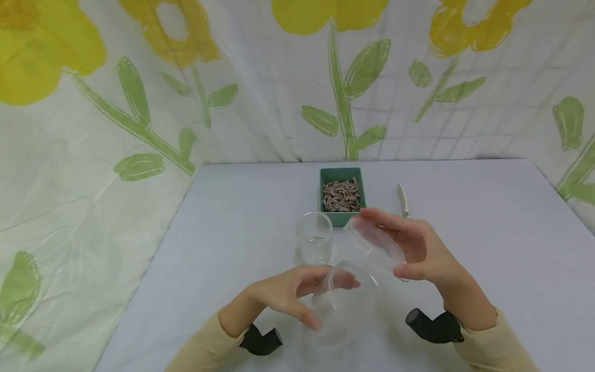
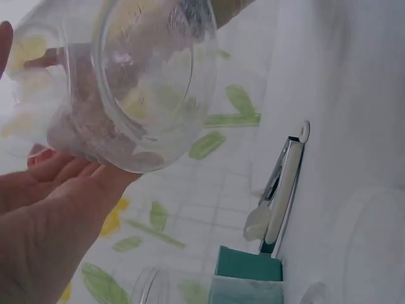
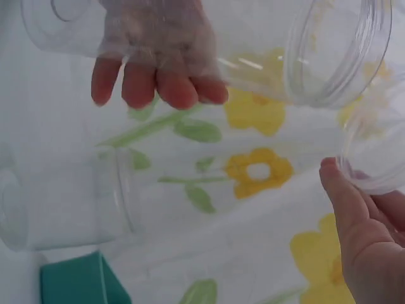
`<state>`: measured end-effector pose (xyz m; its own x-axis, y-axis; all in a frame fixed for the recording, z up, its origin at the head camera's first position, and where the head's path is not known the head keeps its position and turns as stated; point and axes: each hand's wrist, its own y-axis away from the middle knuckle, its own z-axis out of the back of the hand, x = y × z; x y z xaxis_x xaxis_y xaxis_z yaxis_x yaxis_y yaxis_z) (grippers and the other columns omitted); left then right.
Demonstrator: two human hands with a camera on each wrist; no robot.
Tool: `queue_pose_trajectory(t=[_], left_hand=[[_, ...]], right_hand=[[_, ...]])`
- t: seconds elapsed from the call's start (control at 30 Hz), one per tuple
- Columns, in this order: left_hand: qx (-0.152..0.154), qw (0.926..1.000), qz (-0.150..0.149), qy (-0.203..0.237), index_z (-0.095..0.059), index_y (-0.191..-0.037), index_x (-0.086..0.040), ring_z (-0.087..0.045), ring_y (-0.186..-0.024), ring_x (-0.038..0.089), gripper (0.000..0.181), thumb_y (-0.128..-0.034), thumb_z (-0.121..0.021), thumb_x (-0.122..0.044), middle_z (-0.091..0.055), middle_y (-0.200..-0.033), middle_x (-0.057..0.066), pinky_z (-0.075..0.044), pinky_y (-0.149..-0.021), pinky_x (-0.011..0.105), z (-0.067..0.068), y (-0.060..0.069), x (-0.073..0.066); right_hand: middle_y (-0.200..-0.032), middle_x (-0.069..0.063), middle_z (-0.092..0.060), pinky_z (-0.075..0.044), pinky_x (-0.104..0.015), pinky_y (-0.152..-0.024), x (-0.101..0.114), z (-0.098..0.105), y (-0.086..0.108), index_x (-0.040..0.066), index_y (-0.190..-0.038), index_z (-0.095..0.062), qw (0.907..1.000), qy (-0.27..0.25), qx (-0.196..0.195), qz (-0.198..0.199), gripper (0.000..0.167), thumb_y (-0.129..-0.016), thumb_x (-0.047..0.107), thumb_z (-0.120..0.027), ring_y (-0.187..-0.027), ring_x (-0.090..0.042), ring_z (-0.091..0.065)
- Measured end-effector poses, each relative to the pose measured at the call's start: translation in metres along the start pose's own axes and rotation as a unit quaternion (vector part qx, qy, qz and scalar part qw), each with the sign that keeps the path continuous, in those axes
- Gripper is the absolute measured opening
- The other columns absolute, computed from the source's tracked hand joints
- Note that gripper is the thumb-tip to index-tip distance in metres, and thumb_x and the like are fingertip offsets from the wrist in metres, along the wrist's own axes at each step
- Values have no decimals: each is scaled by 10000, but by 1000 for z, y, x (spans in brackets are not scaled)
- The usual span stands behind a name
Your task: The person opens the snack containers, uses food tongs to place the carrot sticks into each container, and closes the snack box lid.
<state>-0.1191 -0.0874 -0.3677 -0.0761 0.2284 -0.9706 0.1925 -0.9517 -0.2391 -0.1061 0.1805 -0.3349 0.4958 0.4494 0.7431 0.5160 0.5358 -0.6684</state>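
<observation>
My left hand point(image 1: 288, 292) grips a clear plastic jar point(image 1: 346, 305), thumb on the near side and fingers round the far side. The jar is tilted above the table, and its wide mouth shows in the right wrist view. To its upper right, my right hand point(image 1: 420, 248) holds a clear lid point(image 1: 374, 245) by its rim between thumb and fingers. Lid and jar are apart in the right wrist view. A second clear jar point(image 1: 314, 240) stands upright on the table, just beyond my left hand.
A green tray point(image 1: 341, 220) of brownish strips point(image 1: 341, 195) sits behind the standing jar. Tongs point(image 2: 283, 190) with pale tips lie right of the tray, partly hidden by my right hand in the head view. A flowered curtain point(image 1: 260, 103) hangs behind the white table point(image 1: 488, 232).
</observation>
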Motion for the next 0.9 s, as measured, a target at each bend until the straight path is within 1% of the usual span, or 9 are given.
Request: queue_pose_trajectory(t=[0.07, 0.13, 0.23, 0.33, 0.5, 0.6, 0.73, 0.8, 0.9], left_hand=[[-499, 9987, 74, -71, -277, -1401, 150, -321, -1397, 314, 732, -822, -719, 73, -334, -1445, 342, -244, -1138, 464, -2, -7, 4], [-1173, 9925, 259, -225, -300, -1388, 112, -347, -1384, 286, 758, -751, -705, 183, -362, -1439, 305, -282, -1128, 416, -4, -15, 11], [-2040, 9765, 621, -295, -320, -1379, 49, -344, -1393, 241, 770, -733, -713, 191, -375, -1456, 238, -300, -1117, 333, -7, -29, 25], [-2630, 9596, 944, -331, -327, -1392, 7, -320, -1409, 218, 759, -763, -723, 157, -370, -1487, 180, -276, -1121, 285, -9, -40, 41], [-3265, 9327, 1381, -664, -318, -1439, -34, -269, -1428, 215, 764, -804, -728, 85, -337, -1524, 113, -224, -1148, 339, -12, -51, 63], [-3648, 9114, 1657, -935, -296, -1457, -60, -260, -1425, 224, 777, -820, -731, 33, -325, -1526, 101, -206, -1156, 411, -14, -58, 72], [-4119, 8830, 1858, -1270, -272, -1454, -68, -342, -1364, 277, 784, -826, -738, -7, -352, -1482, 147, -246, -1129, 471, -15, -67, 81], [-4259, 8743, 1858, -1403, -267, -1440, -61, -379, -1329, 306, 774, -828, -739, -12, -370, -1449, 175, -274, -1110, 489, -14, -70, 85], [-4411, 8679, 1759, -1460, -258, -1441, -38, -376, -1331, 333, 781, -826, -739, -4, -370, -1437, 199, -276, -1107, 500, -12, -73, 89]], right_hand=[[-1515, -153, -375, -352, -286, -1079, 3, 4, 3, -106, -1463, -298, 9996, 132, -225, 48, 704, -921, 148, -667, -1377, -252, -382], [-1517, -145, -374, -369, -276, -1064, 6, 7, 7, -87, -1468, -313, 9988, 228, -439, -48, 699, -913, 142, -671, -1373, -245, -378], [-1504, -140, -391, -401, -270, -1033, 10, 12, 16, -88, -1461, -328, 9974, 310, -562, -330, 688, -907, 130, -673, -1342, -241, -411], [-1487, -112, -414, -425, -262, -1006, 15, 16, 25, -98, -1455, -331, 9948, 489, -566, -689, 690, -895, 99, -684, -1310, -220, -443], [-1458, -53, -427, -442, -257, -985, 20, 18, 42, -69, -1458, -329, 9866, 875, -421, -1314, 771, -780, -112, -694, -1273, -184, -484], [-1439, -53, -429, -423, -240, -1000, 20, 15, 50, -61, -1442, -331, 9817, 1102, -282, -1526, 833, -699, -222, -669, -1285, -165, -478], [-1460, -28, -408, -411, -209, -998, 17, 10, 59, -71, -1442, -310, 9729, 1507, -216, -1740, 873, -680, -237, -703, -1310, -107, -438], [-1449, 8, -412, -412, -193, -988, 15, 9, 62, -52, -1438, -335, 9639, 1834, -251, -1912, 880, -677, -192, -756, -1295, -73, -433], [-1368, 25, -477, -447, -200, -922, 9, 7, 65, -24, -1390, -428, 9451, 2521, -279, -2058, 845, -656, -78, -843, -1207, -65, -474]])
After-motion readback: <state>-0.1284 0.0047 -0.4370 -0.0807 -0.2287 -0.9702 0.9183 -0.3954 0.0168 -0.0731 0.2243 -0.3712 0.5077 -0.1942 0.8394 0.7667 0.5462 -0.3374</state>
